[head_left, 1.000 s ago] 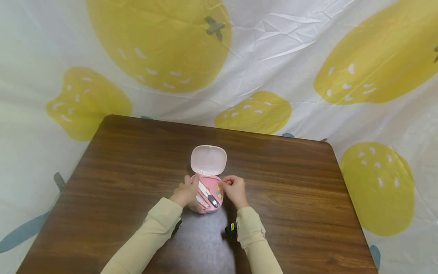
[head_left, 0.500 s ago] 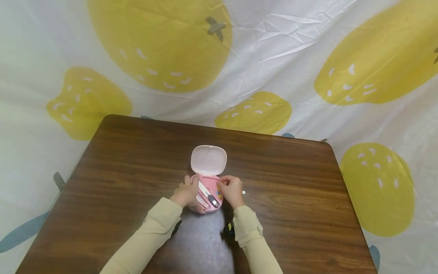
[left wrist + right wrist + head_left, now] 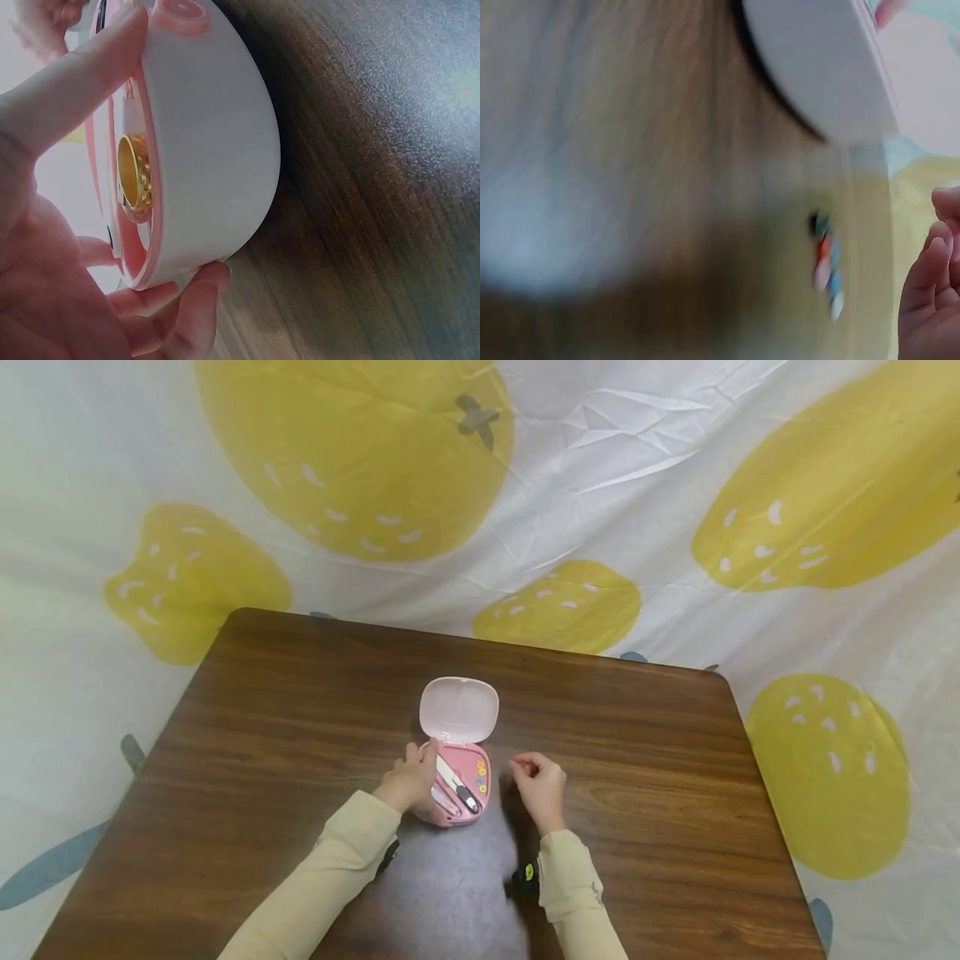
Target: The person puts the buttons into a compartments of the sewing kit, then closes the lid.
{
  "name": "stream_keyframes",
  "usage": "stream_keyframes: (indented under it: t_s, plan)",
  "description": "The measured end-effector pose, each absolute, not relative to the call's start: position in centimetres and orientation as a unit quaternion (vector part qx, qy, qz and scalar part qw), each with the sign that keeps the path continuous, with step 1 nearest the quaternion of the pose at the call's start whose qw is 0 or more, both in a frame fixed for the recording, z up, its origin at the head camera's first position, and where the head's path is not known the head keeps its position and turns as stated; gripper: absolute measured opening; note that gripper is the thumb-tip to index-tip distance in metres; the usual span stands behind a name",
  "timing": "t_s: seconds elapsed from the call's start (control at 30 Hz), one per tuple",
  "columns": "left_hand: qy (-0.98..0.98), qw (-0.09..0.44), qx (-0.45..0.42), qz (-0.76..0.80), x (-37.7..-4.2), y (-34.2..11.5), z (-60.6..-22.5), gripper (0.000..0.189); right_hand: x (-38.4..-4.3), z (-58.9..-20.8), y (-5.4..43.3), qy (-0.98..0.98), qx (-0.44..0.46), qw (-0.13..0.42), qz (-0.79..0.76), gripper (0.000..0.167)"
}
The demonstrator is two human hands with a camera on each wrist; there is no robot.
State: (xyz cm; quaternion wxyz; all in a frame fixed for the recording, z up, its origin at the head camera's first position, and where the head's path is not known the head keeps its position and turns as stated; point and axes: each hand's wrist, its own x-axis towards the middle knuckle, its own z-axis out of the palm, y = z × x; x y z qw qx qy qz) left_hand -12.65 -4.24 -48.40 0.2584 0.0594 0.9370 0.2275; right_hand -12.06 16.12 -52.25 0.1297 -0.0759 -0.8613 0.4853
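Note:
A pink-and-white sewing box (image 3: 214, 150) lies on the table with its pale lid (image 3: 459, 710) raised. My left hand (image 3: 408, 783) grips its left side, thumb over the rim and fingers around the wall. Inside are a white tool with a dark end (image 3: 454, 782) and small yellow and blue buttons (image 3: 482, 772). The left wrist view shows a gold thimble (image 3: 135, 176). My right hand (image 3: 542, 785) is apart from the box, just right of it, thumb and fingertips brought together; I cannot tell whether something small is between them.
In the right wrist view, a cluster of small blurred coloured pieces (image 3: 825, 266) lies on the dark wooden table (image 3: 637, 827). A white curtain (image 3: 660, 485) printed with yellow fruit hangs behind the table's far edge.
My right hand has moved from the box's upper right inside out to the right, uncovering the buttons. It covers where a white dot showed half a second ago. The left hand stays on the box.

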Motion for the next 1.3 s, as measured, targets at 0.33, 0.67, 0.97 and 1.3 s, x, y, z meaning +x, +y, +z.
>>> stream_keyframes:
  t_s: [0.33,0.67,0.97,1.3]
  plan:
    - [0.935,0.262,0.054,0.233,-12.7,-4.2,-48.6,0.130,-9.8,-54.6,19.1,-0.860,-0.128,0.101,0.484,0.008]
    - [0.935,0.260,0.049,0.237,-12.8,-4.3,-48.6,0.130,-9.3,-56.0,19.4,-0.863,-0.097,0.098,0.487,0.009]
    - [0.932,0.272,0.046,0.236,-12.7,-4.2,-48.5,0.129,-9.3,-55.5,19.2,-0.886,-0.091,0.075,0.449,0.007]
    - [0.932,0.271,0.048,0.238,-12.8,-4.2,-48.6,0.130,-9.8,-55.0,19.3,-0.901,-0.106,0.037,0.420,0.007]
